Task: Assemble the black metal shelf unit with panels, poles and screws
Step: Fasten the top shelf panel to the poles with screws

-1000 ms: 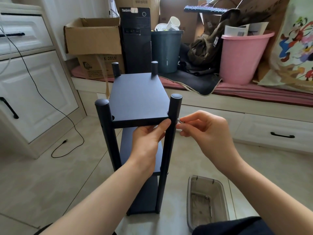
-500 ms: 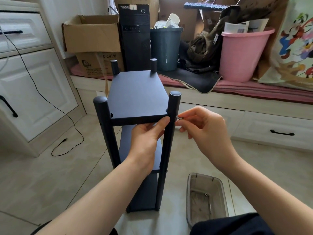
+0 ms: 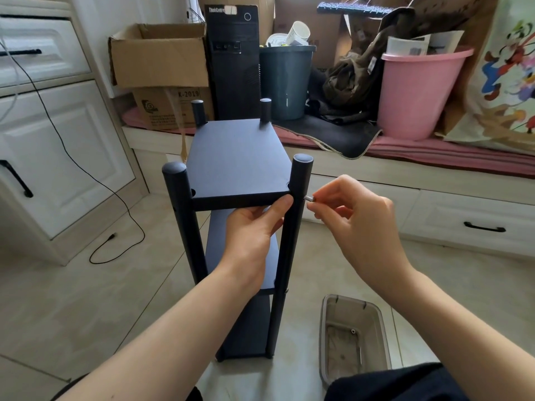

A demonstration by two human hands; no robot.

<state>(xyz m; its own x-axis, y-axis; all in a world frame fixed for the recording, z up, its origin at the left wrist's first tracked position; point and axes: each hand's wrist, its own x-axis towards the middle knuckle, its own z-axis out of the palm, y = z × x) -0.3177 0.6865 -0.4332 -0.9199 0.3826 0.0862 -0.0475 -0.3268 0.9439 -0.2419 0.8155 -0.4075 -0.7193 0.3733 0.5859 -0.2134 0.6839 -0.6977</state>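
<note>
A black shelf unit stands upright on the tiled floor, with its top panel (image 3: 236,160) held between four round poles and lower panels beneath it. My left hand (image 3: 254,227) grips the front edge of the top panel from below, thumb against the near right pole (image 3: 292,227). My right hand (image 3: 356,215) pinches a small silver screw (image 3: 309,198) whose tip meets the right side of that pole at panel height. The near left pole (image 3: 181,212) stands free of both hands.
A clear plastic tray (image 3: 325,342) with a few small parts lies on the floor at the lower right. White cabinets stand at the left, with a black cable (image 3: 115,198) trailing across the floor. Behind are cardboard boxes, a black computer tower (image 3: 233,62), a dark bin and a pink bucket (image 3: 417,94).
My right hand has turned slightly at the pole, so more of the silver screw shows between its fingertips. My left hand stays on the top panel's edge.
</note>
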